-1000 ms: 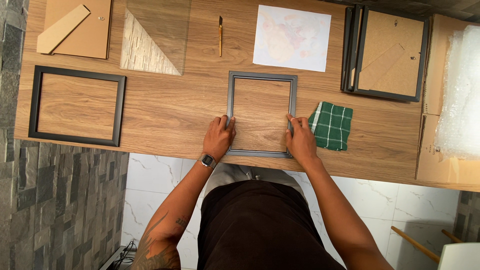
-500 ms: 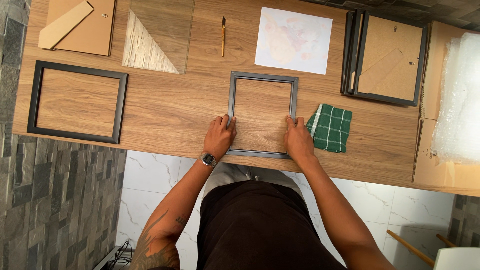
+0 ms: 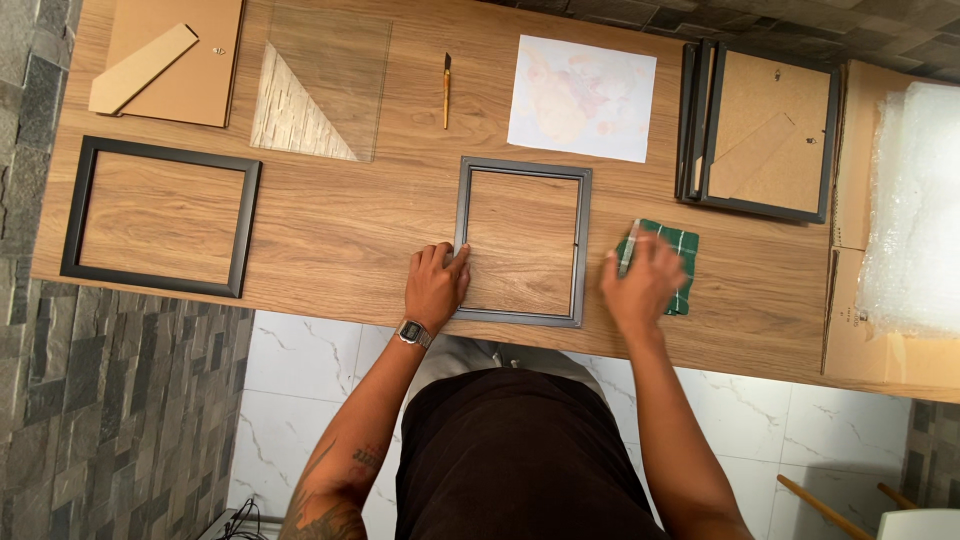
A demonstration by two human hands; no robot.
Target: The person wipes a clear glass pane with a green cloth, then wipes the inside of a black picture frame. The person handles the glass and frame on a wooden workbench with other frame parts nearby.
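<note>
Silver wristwatch [image 3: 411, 332], forearm tattoo [image 3: 364, 460], dark apron [image 3: 520, 460]

the right hand [image 3: 643, 282] is motion-blurred and covers much of the green checked cloth [image 3: 668, 252]; the bubble wrap [image 3: 915, 205] and cardboard box [image 3: 880, 350] run past the right edge; the small thing at the fingers can't be told

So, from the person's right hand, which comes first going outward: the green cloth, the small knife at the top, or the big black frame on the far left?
Measured from the right hand in the head view:
1. Green checked cloth: right under the hand, which overlaps it.
2. Small knife: up at the table's far edge, to the left.
3. Big black frame: at the table's left end, beyond the grey frame.
</note>
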